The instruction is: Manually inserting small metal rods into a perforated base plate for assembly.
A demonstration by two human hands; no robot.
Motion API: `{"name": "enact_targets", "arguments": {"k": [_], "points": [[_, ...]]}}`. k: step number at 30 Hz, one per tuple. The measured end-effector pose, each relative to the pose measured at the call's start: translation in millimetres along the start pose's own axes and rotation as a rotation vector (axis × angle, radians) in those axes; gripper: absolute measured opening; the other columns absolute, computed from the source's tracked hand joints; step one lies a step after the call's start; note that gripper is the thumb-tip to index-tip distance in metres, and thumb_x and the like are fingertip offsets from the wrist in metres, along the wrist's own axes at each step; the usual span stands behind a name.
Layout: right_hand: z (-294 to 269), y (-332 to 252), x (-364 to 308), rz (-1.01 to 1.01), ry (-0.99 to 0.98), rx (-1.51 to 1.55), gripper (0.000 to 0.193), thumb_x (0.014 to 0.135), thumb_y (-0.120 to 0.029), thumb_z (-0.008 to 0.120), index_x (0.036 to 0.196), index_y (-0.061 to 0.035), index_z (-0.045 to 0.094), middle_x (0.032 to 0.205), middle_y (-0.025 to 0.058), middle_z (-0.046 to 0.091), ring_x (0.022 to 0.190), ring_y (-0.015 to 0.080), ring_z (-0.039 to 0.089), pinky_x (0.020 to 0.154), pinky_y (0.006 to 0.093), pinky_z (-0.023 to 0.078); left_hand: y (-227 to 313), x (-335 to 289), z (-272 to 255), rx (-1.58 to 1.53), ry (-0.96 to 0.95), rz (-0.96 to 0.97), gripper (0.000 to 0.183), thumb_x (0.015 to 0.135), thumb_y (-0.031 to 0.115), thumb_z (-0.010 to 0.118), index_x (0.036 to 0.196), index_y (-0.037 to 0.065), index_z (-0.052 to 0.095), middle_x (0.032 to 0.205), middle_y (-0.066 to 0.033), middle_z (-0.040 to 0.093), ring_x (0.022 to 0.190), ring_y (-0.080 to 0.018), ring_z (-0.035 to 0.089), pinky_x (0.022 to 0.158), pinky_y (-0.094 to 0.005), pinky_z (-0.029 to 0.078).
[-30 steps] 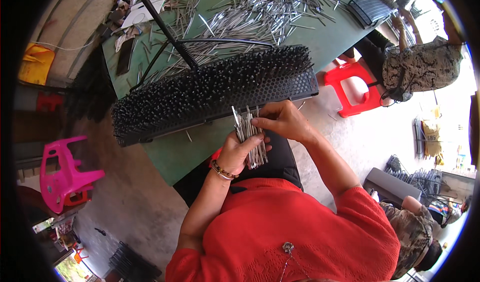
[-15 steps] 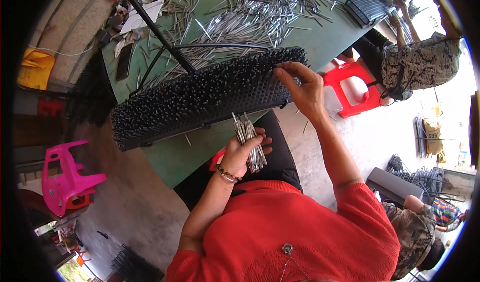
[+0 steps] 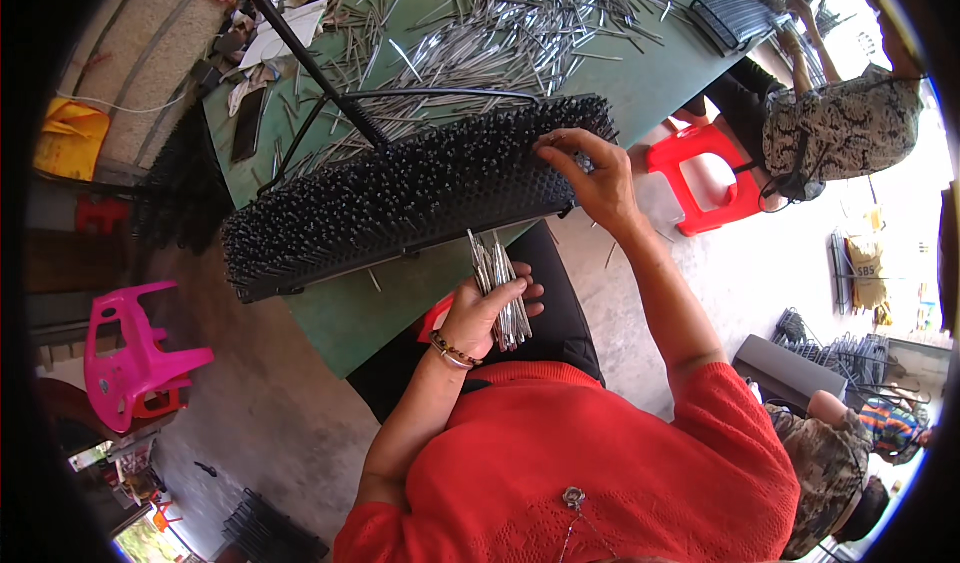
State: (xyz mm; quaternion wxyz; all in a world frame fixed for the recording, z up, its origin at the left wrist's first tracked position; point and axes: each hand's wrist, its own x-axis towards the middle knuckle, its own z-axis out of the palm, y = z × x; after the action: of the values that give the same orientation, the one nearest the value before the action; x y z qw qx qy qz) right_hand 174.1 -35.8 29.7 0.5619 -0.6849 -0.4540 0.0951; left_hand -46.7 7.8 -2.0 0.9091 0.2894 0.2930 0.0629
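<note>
A long black board, set with rows of dark pins and pierced with small holes, lies tilted across the near edge of the table. Below its near side, my left hand clasps a bundle of thin silvery metal strips under the thumb, their ends pointing toward the board. My right hand is over the board's right part, thumb and forefinger pinched close above the pins. Whatever sits between those fingertips is too small to make out. A black metal pole with braces rises from the board's far side.
Loose silvery strips are heaped over the green table. A dark phone lies at its left. A red stool stands at right, near another person. A pink stool stands at left.
My right hand has shifted slightly left along the board, fingertips still pinched. The left hand with its bundle stays nearly in place.
</note>
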Motion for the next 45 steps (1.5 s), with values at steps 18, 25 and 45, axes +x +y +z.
{"name": "enact_targets", "arguments": {"k": [18,25,45], "points": [[5,-3,-3,-0.148,-0.007,-0.119,0.02,0.077,-0.006,0.069,0.096,-0.0045,0.066,0.087,0.0089,0.067,0.081,0.0243,0.061,0.074,0.0333,0.046,-1,0,-1,0.013,0.014,-0.051,0.022,0.085,0.004,0.061,0.106,0.001,0.055,0.098,-0.0084,0.06,0.088,-0.0206,0.063,0.071,-0.0364,0.058],[5,-3,-4,-0.222,-0.06,-0.189,0.024,0.077,-0.006,0.068,0.101,-0.0058,0.066,0.09,0.0084,0.066,0.083,0.0255,0.061,0.074,0.0336,0.047,-2,0,-2,0.013,0.02,-0.056,0.022,0.085,0.004,0.061,0.106,0.001,0.055,0.097,-0.0083,0.06,0.087,-0.0202,0.063,0.071,-0.0363,0.058],[10,-6,-7,-0.079,0.015,-0.177,0.032,0.079,-0.006,0.066,0.111,-0.0065,0.061,0.089,0.0083,0.067,0.082,0.0247,0.064,0.075,0.0332,0.05,-1,8,-5,0.078,-0.04,-0.068,0.027,0.084,0.003,0.06,0.11,0.0,0.054,0.102,-0.0074,0.059,0.077,-0.0113,0.058,0.068,-0.0341,0.059]]}}
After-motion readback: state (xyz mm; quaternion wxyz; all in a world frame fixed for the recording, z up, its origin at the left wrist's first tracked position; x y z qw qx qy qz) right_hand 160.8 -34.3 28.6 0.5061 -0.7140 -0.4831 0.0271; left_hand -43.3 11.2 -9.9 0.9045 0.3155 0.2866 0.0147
